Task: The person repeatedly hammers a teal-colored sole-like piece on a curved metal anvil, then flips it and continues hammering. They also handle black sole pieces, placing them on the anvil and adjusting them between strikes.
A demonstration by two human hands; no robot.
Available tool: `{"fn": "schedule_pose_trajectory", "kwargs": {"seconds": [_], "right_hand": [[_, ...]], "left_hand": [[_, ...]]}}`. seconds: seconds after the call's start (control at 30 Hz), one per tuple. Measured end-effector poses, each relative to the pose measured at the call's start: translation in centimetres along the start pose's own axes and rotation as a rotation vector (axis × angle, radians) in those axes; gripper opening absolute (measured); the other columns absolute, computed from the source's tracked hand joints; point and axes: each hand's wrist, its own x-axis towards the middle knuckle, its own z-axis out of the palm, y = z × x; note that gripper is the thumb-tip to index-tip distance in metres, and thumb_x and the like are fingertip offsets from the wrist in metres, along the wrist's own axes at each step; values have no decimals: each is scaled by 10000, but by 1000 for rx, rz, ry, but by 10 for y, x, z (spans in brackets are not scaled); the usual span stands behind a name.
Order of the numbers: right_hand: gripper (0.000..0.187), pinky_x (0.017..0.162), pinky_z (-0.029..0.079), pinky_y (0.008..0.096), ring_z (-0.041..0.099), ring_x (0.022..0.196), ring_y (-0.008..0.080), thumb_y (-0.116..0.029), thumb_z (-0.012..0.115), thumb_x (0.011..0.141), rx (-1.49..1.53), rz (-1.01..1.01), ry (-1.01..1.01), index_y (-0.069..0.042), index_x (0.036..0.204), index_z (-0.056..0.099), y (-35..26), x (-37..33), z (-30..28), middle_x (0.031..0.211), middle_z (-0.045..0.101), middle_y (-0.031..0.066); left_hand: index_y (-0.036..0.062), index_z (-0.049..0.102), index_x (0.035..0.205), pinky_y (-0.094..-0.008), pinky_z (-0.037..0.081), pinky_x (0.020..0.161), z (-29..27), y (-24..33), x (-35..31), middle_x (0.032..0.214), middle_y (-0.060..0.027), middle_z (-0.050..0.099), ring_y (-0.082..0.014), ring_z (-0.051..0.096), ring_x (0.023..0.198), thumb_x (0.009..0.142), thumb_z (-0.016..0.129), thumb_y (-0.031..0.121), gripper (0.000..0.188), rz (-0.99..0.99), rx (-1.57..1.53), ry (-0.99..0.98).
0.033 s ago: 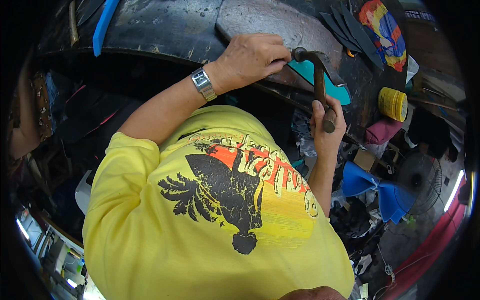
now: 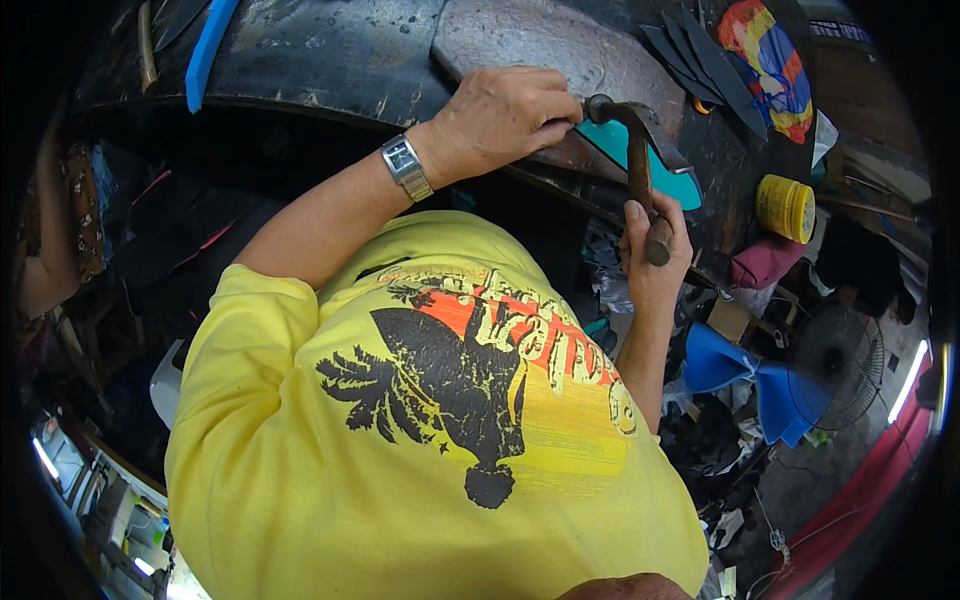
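Note:
My right hand is wrapped round the wooden handle of a hammer. The hammer's dark metal head hangs over a flat teal piece with a rounded end and a dark edge. My left hand, with a metal watch on its wrist, is closed in a pinch at the other end of that piece. The round striking face of the hammer is right by these fingertips. What lies beneath the fingers is hidden. Under the teal piece is a worn, brownish slab on the dark workbench.
Dark pointed flat pieces and a multicoloured bundle lie at the bench's far right. A yellow tub sits at its right edge. A blue strip overhangs at left. A fan stands at lower right.

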Motion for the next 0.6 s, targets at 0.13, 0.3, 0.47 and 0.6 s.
{"fn": "schedule_pose_trajectory", "kwargs": {"seconds": [0.13, 0.3, 0.47, 0.6], "right_hand": [[260, 637, 437, 230, 505, 711, 60, -168, 756, 941, -14, -36, 19, -29, 1129, 643, 6, 3, 2, 826, 601, 0], [273, 499, 347, 209, 473, 569, 37, -162, 724, 956, -74, -133, 63, -18, 1170, 634, -1, 5, -2, 712, 581, -9], [290, 521, 372, 179, 516, 610, 32, -112, 735, 945, 196, -166, 213, -5, 1193, 631, -33, -9, -17, 778, 613, 20], [316, 500, 355, 188, 497, 584, 39, -103, 710, 961, 272, -232, 205, -8, 1241, 601, -39, -16, -14, 760, 602, 23]], "left_hand": [[114, 711, 932, -352, 554, 734, -2, -6, 6, 903, -35, 658, -242, 682, 865, 860, 725, 174, 95, 76, 37, -29], [90, 686, 948, -358, 551, 739, -6, -2, 9, 893, -54, 637, -255, 673, 869, 848, 730, 141, 121, 94, 82, -89], [83, 674, 973, -354, 550, 727, -5, 2, 9, 900, -57, 628, -252, 666, 867, 845, 734, 142, 153, 123, 107, -85], [86, 670, 977, -353, 550, 722, -5, 0, 7, 894, -55, 620, -247, 665, 863, 848, 732, 148, 156, 113, 112, -83]]}}
